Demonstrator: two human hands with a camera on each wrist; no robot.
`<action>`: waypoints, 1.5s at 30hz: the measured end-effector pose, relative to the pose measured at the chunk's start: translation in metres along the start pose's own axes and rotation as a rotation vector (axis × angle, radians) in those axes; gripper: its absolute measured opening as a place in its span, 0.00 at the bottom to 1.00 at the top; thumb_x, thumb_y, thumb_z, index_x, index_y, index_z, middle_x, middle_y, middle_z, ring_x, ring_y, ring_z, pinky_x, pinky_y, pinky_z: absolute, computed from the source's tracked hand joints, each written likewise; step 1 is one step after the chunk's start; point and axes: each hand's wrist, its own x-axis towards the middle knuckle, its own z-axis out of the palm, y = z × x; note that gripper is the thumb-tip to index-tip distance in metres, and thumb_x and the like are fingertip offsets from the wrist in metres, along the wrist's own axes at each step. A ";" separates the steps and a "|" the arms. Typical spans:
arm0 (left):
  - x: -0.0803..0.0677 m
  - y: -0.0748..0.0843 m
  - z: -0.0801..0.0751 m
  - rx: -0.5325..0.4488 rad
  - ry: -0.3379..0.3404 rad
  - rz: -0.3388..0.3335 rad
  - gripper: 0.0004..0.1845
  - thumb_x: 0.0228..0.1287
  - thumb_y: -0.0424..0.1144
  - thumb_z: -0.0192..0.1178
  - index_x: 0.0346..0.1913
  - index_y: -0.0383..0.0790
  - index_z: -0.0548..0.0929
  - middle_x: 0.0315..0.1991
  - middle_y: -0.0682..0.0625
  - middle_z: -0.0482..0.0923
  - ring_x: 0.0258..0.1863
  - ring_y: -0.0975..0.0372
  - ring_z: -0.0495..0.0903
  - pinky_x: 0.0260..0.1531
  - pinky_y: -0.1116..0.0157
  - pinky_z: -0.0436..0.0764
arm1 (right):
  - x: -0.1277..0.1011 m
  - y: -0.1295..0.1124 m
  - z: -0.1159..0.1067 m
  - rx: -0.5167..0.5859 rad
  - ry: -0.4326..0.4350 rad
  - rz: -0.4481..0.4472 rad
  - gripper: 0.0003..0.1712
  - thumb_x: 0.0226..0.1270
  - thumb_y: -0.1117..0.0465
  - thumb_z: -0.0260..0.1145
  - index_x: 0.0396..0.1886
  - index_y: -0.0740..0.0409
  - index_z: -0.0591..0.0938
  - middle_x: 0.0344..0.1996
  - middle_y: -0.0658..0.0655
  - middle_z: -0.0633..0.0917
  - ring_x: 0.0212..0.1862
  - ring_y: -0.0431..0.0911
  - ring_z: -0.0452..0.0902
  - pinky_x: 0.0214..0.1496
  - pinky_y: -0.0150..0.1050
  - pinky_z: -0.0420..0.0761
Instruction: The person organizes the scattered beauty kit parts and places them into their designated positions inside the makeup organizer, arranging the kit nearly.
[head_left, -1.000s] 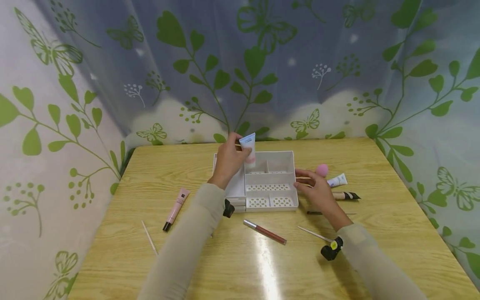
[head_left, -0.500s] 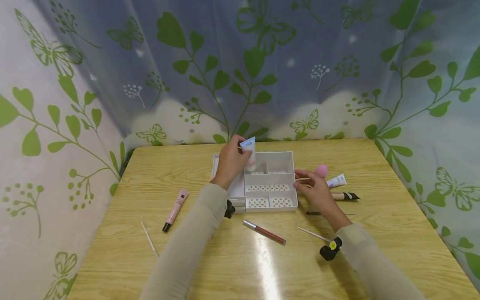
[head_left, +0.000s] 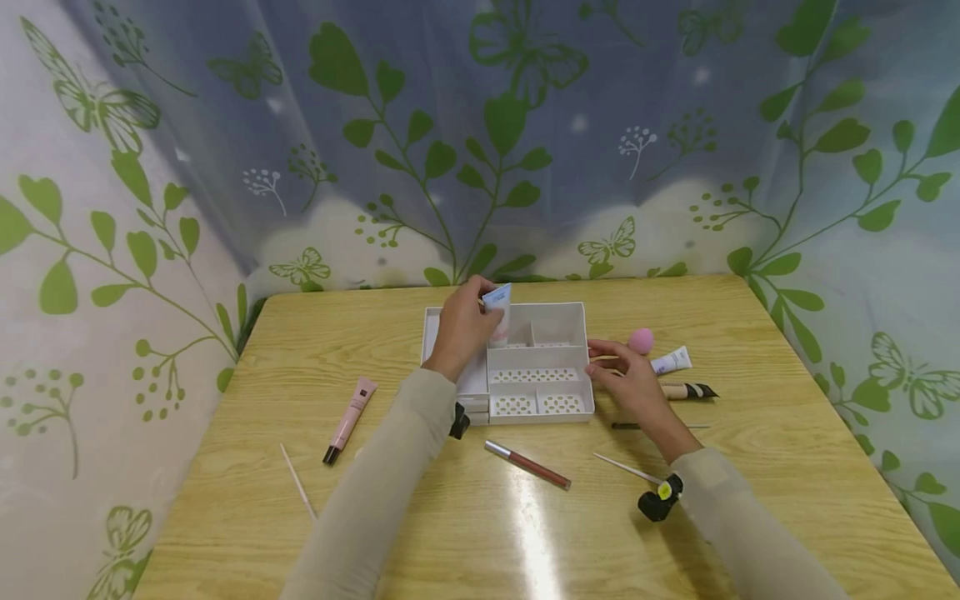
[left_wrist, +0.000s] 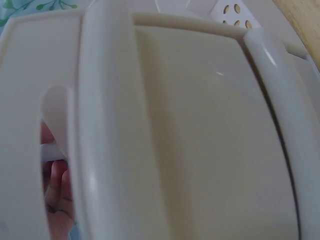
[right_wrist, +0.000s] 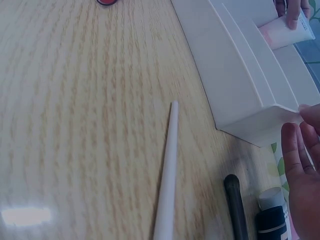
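Observation:
A white cosmetics organizer [head_left: 542, 417] with several compartments sits at the back middle of the table. My left hand [head_left: 459, 329] pinches a pale blue, white and pink squeeze tube [head_left: 500, 297], tilted, its lower end down in the back left compartment. The right wrist view also shows this tube [right_wrist: 287, 33] behind the rim. At the organizer's right side, my right hand [head_left: 632, 382] touches the outer wall with its fingertips, its thumb at the rim. Drawer fronts [left_wrist: 215, 130] fill most of the left wrist view, with a few left fingers [left_wrist: 59, 190] visible through a side opening.
A pink tube [head_left: 351, 422] and a thin white stick [head_left: 297, 482] lie left. A lip gloss [head_left: 528, 465] lies in front. Rightward are a pink sponge [head_left: 641, 340], white tube [head_left: 672, 361], beige tube [head_left: 678, 391], dark brush [head_left: 628, 426] and another white stick [head_left: 627, 467].
My left hand has lowered the squeeze tube further into the back left compartment. The right hand has stayed against the organizer's side.

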 end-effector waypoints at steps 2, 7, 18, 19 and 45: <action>0.000 -0.002 0.001 0.012 -0.010 0.013 0.17 0.73 0.31 0.68 0.61 0.41 0.83 0.54 0.43 0.86 0.49 0.52 0.85 0.50 0.54 0.86 | 0.001 0.000 0.000 -0.002 0.000 0.000 0.28 0.81 0.66 0.68 0.76 0.67 0.77 0.67 0.74 0.81 0.52 0.29 0.81 0.53 0.23 0.84; -0.002 -0.001 0.000 0.056 -0.044 0.059 0.16 0.72 0.30 0.67 0.60 0.37 0.85 0.51 0.43 0.84 0.50 0.52 0.83 0.54 0.53 0.84 | 0.002 0.000 0.000 0.001 0.006 -0.007 0.28 0.81 0.66 0.68 0.76 0.67 0.77 0.67 0.75 0.81 0.52 0.28 0.81 0.53 0.22 0.84; -0.004 -0.003 -0.002 0.111 -0.102 0.094 0.11 0.74 0.33 0.67 0.54 0.37 0.89 0.50 0.43 0.87 0.50 0.51 0.85 0.54 0.54 0.85 | 0.001 -0.001 0.000 0.015 0.017 -0.002 0.28 0.81 0.66 0.68 0.76 0.67 0.77 0.68 0.74 0.80 0.53 0.27 0.80 0.55 0.21 0.83; -0.004 -0.003 -0.002 0.113 -0.104 0.100 0.11 0.74 0.33 0.67 0.54 0.36 0.89 0.49 0.42 0.88 0.50 0.51 0.85 0.54 0.54 0.85 | 0.001 -0.001 0.000 0.011 0.017 -0.001 0.28 0.81 0.65 0.68 0.76 0.67 0.77 0.68 0.74 0.80 0.53 0.27 0.80 0.55 0.21 0.83; -0.009 -0.008 -0.007 0.135 -0.077 0.075 0.09 0.76 0.36 0.66 0.53 0.38 0.87 0.50 0.44 0.84 0.49 0.52 0.85 0.55 0.55 0.85 | -0.001 0.000 0.004 0.013 0.028 0.012 0.28 0.81 0.65 0.69 0.75 0.68 0.78 0.67 0.74 0.80 0.53 0.28 0.80 0.52 0.21 0.83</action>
